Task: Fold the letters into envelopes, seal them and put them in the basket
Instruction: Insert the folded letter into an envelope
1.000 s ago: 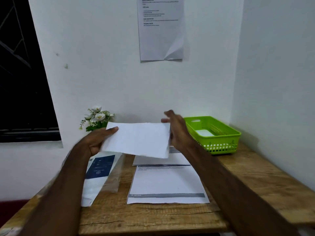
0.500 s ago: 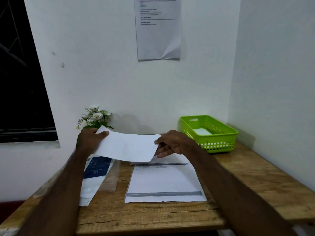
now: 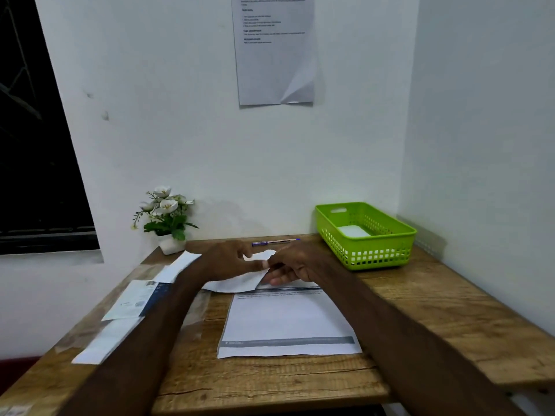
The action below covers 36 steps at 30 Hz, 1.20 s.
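Both your hands are on one white letter (image 3: 240, 282), held low over the wooden table (image 3: 435, 310) near the back, just past the big envelope (image 3: 288, 322) that lies flat in front of you. Your left hand (image 3: 231, 262) has its fingers curled over the top of the paper, with the thumb pressing on it. Your right hand (image 3: 289, 265) pinches the right edge — the fingers are tucked under and partly hidden, so I cannot tell just how they sit.

This looks like the folding step. To do it well, bring the two edges together so they match, then hold them there with one hand. Run the other hand's thumb along the bend to make it sharp (a soft fold will pop open inside the envelope). Set the paper flat on the table if it wobbles.

Fold it small enough to slide in with no push. The green basket (image 3: 365, 253) waits at the right — one white thing lies in it already.
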Available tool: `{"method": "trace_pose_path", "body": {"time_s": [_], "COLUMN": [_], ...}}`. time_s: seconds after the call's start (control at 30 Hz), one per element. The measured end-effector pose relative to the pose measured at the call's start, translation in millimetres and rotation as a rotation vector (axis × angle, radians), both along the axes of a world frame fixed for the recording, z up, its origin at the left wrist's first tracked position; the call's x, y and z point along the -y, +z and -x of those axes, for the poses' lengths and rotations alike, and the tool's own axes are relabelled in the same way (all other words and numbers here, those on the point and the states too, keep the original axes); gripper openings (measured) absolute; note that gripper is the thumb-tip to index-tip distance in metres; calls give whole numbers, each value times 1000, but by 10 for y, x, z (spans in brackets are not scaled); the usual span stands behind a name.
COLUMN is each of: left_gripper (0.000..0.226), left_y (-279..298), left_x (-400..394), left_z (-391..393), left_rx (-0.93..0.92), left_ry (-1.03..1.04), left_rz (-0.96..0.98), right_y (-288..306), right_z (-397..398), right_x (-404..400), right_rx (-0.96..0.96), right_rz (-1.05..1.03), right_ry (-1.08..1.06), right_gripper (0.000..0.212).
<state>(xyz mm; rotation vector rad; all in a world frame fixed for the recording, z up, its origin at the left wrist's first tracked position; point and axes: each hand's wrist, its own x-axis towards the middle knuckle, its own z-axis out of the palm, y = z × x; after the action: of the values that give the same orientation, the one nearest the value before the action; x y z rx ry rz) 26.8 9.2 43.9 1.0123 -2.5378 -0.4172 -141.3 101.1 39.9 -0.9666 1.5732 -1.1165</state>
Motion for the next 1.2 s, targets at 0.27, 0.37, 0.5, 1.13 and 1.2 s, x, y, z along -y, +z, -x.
{"method": "trace_pose_path", "body": {"time_s": [0.27,0.37,0.5,1.13,1.2], "left_gripper": [48,37,30,23,23], "left_y": [-169,-154,-152,-106,-102], "left_x": [89,92,81,-49,-51], "left_z": [67,66,65,72,74], "left_rx": [53,65,89,39,53], "left_ry": [8,-3,14,86,89], "left_rz": [-15,-20,-15,-202,-204], "right_y": [-69,-82,-105,-94,-94], "right_z": [-4,-10,-26,-59,-48], "right_x": [56,60,65,87,81], "right_rx": [-36,-49,-51,-56,-84], "right_rz": [-9,-4,-4,-41,-41], "right_ry": [-10,-21,-17,-18,-25], "right_gripper": [5,23,29,5,5]}}
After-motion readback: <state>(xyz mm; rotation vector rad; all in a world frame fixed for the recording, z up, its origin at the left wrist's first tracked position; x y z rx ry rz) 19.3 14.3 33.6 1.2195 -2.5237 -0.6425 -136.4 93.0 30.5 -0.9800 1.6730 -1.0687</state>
